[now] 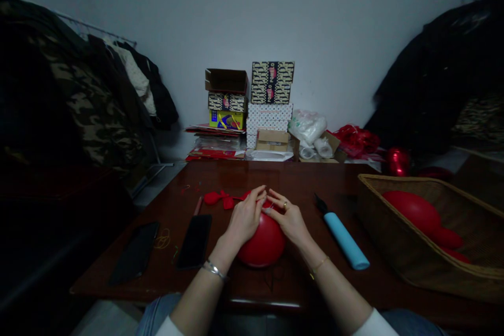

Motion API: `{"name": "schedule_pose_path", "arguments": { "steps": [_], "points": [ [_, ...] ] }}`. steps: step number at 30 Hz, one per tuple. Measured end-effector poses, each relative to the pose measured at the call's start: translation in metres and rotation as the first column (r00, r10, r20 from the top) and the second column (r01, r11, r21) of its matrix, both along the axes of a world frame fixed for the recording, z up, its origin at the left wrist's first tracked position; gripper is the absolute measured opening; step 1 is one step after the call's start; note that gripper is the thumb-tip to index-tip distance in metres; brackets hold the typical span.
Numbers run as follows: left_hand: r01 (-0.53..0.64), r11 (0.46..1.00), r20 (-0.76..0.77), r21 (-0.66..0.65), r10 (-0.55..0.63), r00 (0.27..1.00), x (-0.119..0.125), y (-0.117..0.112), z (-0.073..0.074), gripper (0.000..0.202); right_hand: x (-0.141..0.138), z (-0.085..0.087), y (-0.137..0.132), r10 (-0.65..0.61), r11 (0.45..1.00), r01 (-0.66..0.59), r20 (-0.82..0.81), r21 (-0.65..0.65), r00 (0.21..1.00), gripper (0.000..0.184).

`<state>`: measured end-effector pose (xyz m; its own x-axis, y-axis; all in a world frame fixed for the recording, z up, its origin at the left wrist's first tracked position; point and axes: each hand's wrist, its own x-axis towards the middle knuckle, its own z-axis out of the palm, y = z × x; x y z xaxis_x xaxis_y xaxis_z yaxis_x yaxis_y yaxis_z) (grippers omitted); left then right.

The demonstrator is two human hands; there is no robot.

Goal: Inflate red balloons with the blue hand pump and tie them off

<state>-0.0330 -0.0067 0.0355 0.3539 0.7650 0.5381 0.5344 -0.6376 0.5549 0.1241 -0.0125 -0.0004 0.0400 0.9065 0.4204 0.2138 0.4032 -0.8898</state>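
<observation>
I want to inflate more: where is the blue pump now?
In the head view the blue pump lies on the table, right of the right hand on the red balloon, between it and the wicker basket.

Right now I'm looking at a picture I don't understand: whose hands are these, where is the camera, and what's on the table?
No machine: the camera sits on a person's head, looking forward and down, so both arms entering from the bottom are that person's own. The left hand and right hand each have a pinching grip at the neck of an inflated red balloon, which rests on a dark table. Left of it lie a dark phone and rubber bands; right of it, a light blue pump and a wicker basket holding more red balloons. Boxes are stacked by the wall.
</observation>
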Motion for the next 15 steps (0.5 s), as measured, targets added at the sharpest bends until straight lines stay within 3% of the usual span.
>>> {"name": "schedule_pose_path", "arguments": {
  "steps": [9, 15],
  "points": [
    [0.009, 0.999, -0.027, -0.031, -0.010, 1.000, 0.003, -0.008, 0.011, 0.037, -0.010, 0.024, -0.001, 0.152, 0.986, -0.159, 0.105, 0.056, 0.983, 0.031],
    [0.019, 0.999, -0.007, -0.044, -0.020, 1.000, 0.003, -0.007, 0.009, 0.038, -0.023, 0.017, 0.002, 0.037, 0.995, -0.047, 0.100, 0.093, 0.994, 0.019]
  ]
}}
